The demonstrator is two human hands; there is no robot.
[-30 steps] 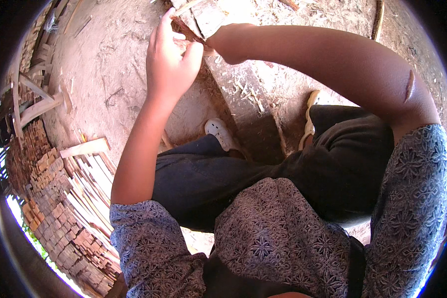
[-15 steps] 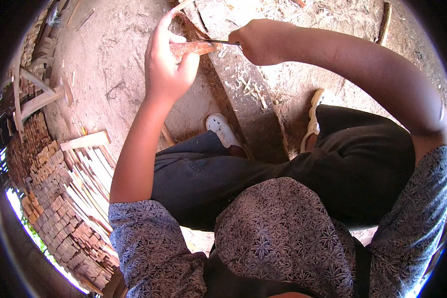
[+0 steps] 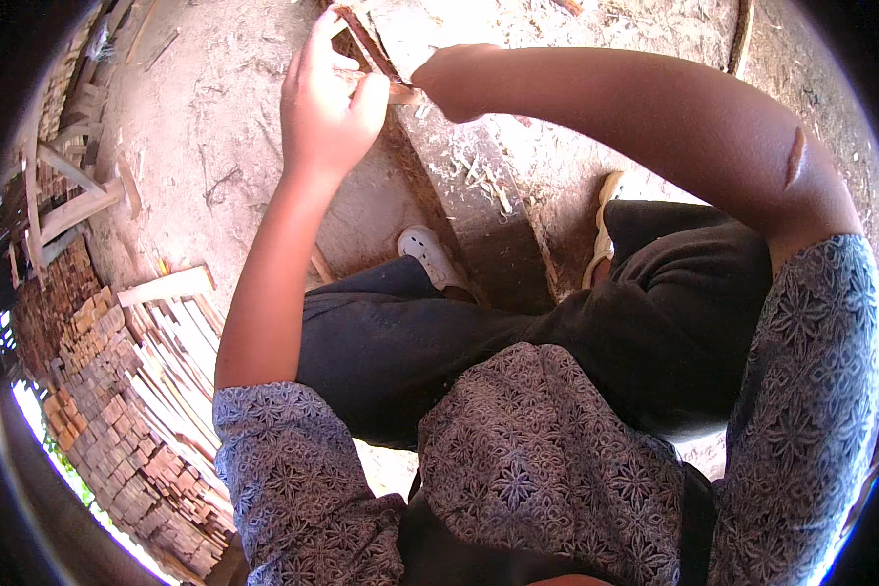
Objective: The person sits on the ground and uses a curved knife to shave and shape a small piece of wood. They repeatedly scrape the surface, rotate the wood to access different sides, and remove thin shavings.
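My left hand is at the top of the view, closed round a reddish-brown piece of wood whose end sticks out past the thumb. Close to its right, my right hand is a fist, knuckles toward the wood. The knife in this fist showed a thin dark blade half a second ago; now the hand and the glare hide it. A dark reddish strip slants between the two hands; whether it is held or lies behind them I cannot tell.
A wide plank lies on the ground between my feet, with pale shavings scattered on it. Stacked small wooden blocks and a row of pale sticks fill the left side. A wooden frame stands farther up there.
My right hand has moved left, close to my left hand, and the knife blade has gone out of sight. The right elbow has swung upward. The left hand has barely shifted.
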